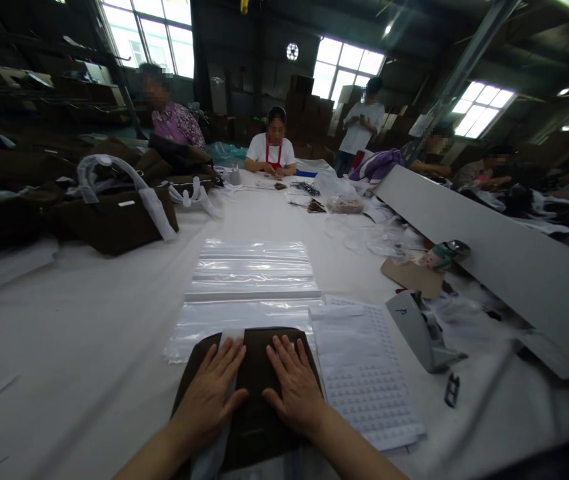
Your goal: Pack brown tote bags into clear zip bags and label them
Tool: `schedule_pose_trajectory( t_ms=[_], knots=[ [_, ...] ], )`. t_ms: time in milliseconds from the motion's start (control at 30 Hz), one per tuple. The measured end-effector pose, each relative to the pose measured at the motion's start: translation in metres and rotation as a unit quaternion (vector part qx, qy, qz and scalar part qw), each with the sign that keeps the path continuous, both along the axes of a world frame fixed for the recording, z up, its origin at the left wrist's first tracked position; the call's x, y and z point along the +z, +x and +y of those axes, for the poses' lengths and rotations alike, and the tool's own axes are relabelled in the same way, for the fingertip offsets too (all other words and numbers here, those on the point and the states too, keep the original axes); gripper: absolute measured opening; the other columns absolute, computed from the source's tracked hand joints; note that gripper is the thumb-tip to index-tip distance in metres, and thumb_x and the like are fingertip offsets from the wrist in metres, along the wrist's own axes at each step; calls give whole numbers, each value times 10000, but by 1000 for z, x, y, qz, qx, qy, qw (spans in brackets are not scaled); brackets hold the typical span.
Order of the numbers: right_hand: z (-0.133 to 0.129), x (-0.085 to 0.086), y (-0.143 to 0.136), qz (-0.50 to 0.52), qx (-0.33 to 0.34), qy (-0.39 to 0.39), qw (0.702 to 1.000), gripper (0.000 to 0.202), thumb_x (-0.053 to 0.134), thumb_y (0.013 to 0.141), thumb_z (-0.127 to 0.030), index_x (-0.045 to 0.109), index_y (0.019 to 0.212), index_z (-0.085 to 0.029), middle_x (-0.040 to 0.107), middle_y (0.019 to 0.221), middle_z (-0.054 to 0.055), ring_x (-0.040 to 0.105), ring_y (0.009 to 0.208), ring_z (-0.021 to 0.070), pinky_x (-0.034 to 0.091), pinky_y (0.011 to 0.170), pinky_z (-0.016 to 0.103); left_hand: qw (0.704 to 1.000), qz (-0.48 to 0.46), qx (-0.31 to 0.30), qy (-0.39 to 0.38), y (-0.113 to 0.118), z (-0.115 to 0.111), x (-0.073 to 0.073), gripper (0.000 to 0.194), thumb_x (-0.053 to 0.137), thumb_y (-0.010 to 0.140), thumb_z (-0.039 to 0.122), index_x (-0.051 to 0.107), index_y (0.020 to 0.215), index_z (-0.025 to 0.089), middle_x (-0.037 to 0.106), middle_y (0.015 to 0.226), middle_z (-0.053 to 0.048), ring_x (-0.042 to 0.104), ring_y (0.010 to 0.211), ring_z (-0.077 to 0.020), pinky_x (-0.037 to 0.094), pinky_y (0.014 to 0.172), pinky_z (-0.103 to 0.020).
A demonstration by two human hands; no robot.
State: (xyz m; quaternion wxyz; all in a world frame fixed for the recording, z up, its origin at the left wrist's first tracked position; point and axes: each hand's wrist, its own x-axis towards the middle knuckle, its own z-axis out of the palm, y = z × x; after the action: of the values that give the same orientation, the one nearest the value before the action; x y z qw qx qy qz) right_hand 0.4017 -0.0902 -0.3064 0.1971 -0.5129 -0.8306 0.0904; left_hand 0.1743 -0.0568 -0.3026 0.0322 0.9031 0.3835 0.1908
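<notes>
A dark brown bag [254, 417] lies flat on the table close in front of me, its far edge over a stack of clear plastic bags [254, 267]. My left hand [212, 390] rests on the left part of the brown bag with fingers stretched out, partly over a whitish wrapped strip [214, 448]. On the right part, my right hand [294, 387] lies flat with fingers spread. Both palms press down on the fabric, and neither hand grasps anything. Just right of the bag are printed sheets [364, 373].
Brown handbags with wrapped handles [114, 223] are piled at the left. At the right sit a tape dispenser [419, 333], small thread snips [452, 390], a jar [444, 253] and a long white board [494, 267]. Across the table a person in a red apron [273, 153] sits.
</notes>
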Motion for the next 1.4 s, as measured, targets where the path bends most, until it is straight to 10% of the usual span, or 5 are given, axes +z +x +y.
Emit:
schedule_pose_trajectory(
  t_ms=[333, 667, 867, 1067, 1400],
  knots=[
    [68, -7, 68, 324, -263, -13, 909, 304, 429, 876, -349, 596, 1033, -150, 627, 1004, 104, 581, 945, 209, 460, 860, 379, 888, -299, 322, -130, -54, 70, 32, 378, 384, 866, 455, 590, 1014, 175, 649, 1004, -51, 614, 898, -185, 466, 864, -306],
    [143, -58, 70, 108, -124, -216, 962, 97, 632, 666, -84, 655, 626, -169, 622, 706, 25, 565, 758, 164, 394, 728, 247, 933, 23, 136, -332, -36, 163, -40, 163, 562, 678, 319, 624, 606, 185, 632, 702, -44, 581, 714, -197, 411, 669, -269],
    [173, -40, 66, 35, -140, -245, 959, 300, 333, 921, -233, 583, 772, -160, 616, 749, 45, 547, 719, 163, 354, 647, 248, 929, 43, 160, -331, -26, 185, -10, 463, 177, 886, 394, 546, 705, 181, 608, 706, -56, 582, 693, -194, 397, 639, -273],
    [180, 8, 58, -35, -92, -168, 981, 249, 596, 794, -318, 542, 992, -176, 634, 890, 49, 566, 824, 178, 357, 692, 236, 954, 63, 154, -250, -27, 161, 27, 281, 506, 767, 392, 543, 971, 202, 627, 905, -69, 580, 835, -242, 384, 710, -308],
    [168, 58, 67, -136, -38, -165, 976, 189, 494, 845, -194, 659, 754, -178, 688, 769, 78, 626, 755, 201, 348, 627, 249, 970, 30, 131, -202, -65, 171, 75, 243, 466, 805, 355, 486, 621, 197, 585, 649, 4, 543, 648, -156, 352, 626, -243]
  ],
)
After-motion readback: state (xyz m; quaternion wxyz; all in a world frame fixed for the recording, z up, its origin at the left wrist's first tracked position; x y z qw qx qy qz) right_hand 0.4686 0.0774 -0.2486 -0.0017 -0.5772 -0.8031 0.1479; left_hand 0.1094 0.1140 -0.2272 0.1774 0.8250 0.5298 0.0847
